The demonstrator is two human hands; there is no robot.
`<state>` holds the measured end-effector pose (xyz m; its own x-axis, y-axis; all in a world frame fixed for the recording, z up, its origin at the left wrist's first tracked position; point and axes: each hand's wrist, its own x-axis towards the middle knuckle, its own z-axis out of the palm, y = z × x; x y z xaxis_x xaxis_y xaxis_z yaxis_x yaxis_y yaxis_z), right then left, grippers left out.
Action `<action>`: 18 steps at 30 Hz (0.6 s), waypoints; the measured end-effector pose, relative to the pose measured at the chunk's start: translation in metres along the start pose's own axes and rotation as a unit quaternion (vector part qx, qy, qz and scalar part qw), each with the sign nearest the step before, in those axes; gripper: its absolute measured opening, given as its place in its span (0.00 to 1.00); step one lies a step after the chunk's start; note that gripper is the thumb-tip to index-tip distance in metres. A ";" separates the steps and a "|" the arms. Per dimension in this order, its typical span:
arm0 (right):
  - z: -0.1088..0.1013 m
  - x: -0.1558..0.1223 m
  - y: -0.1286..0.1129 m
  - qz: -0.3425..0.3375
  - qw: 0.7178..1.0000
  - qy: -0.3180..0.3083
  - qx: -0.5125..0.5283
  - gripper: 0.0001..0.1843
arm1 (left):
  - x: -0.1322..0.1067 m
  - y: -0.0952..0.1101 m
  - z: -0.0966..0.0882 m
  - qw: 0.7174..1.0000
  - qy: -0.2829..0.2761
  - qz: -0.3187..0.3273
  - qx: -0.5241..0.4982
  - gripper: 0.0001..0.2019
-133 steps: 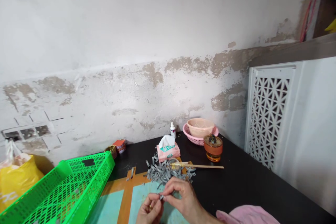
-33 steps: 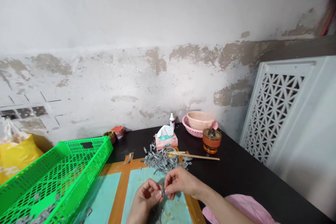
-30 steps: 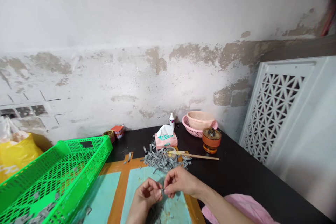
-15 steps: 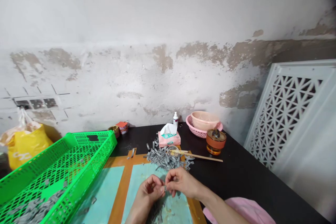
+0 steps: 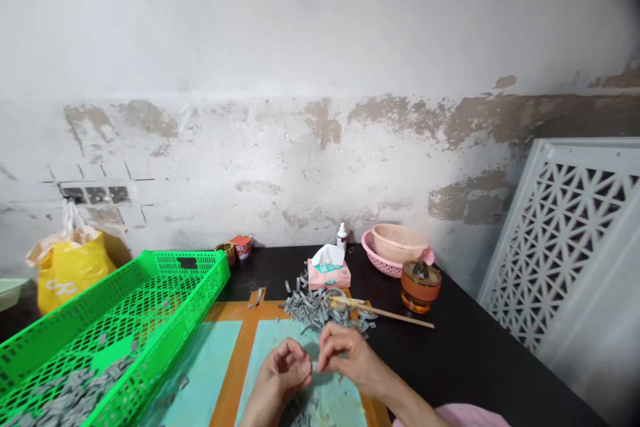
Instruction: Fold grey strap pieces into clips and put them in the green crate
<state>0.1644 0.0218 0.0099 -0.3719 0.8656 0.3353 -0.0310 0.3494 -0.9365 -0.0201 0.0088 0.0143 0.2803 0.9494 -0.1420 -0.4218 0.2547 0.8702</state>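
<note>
Over the light-blue board [image 5: 273,340] my left hand [image 5: 281,377] is closed, its thumb pressed to the curled fingers. My right hand [image 5: 353,359] sits just to the right, thumb and forefinger pinched together. A narrow gap lies between the fingertips. A tiny pale spot shows by the right fingertips, too small to name. Behind the hands is a pile of short grey strips [image 5: 307,307], with a thin wooden stick [image 5: 395,315] lying across its right side. More grey bits [image 5: 303,413] lie on the board below the hands, partly hidden by the left hand.
A green plastic crate [image 5: 165,320] with grey pieces [image 5: 75,395] stands left. Behind the pile are a tissue pack [image 5: 327,273] and a white bottle [image 5: 341,237]. Pink baskets [image 5: 397,243] and an amber glass jar [image 5: 421,287] stand right. A yellow bag [image 5: 75,273] is far left.
The hands have drawn slightly apart; before, their fingertips met around a small grey piece. The view has shifted, so the surroundings sit a little lower and further right.
</note>
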 end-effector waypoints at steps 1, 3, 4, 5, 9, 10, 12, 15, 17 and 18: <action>0.000 0.001 0.000 0.012 0.999 0.000 0.032 0.10 | 0.000 0.002 -0.002 1.000 0.010 0.013 -0.008 0.12; 0.001 0.002 0.002 0.039 0.994 0.001 0.105 0.12 | 0.002 0.004 -0.005 0.998 0.039 0.034 -0.033 0.12; 0.001 0.002 0.003 0.048 0.990 0.002 0.132 0.13 | 0.002 0.004 -0.005 0.997 0.054 0.041 -0.045 0.14; 0.002 0.002 0.004 0.051 0.987 0.006 0.150 0.13 | 0.003 0.002 -0.005 0.995 0.066 0.044 -0.054 0.17; 0.005 0.002 0.008 0.047 0.983 0.020 0.178 0.15 | 0.004 -0.006 0.000 0.998 0.027 0.037 -0.050 0.25; 0.006 0.002 0.010 0.048 0.982 0.023 0.179 0.15 | 0.004 -0.008 0.002 0.998 0.008 0.034 -0.045 0.24; 0.010 0.002 0.012 0.053 0.983 0.021 0.177 0.16 | 0.005 -0.010 0.004 0.999 -0.020 0.035 -0.032 0.21; 0.014 0.002 0.013 0.072 0.984 0.005 0.165 0.17 | 0.008 -0.010 0.002 0.998 -0.041 0.049 -0.012 0.16; 0.015 0.002 0.012 0.082 0.985 0.006 0.151 0.18 | 0.011 -0.010 -0.003 0.997 -0.047 0.058 -0.001 0.14; 0.015 0.003 0.011 0.082 0.986 0.015 0.146 0.19 | 0.013 -0.011 -0.006 0.997 -0.046 0.061 0.005 0.13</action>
<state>0.1495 0.0226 -0.0011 -0.3660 0.9138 0.1761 -0.2412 0.0897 -0.9663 -0.0170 0.0193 0.0000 0.3052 0.9523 0.0077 -0.4482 0.1365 0.8835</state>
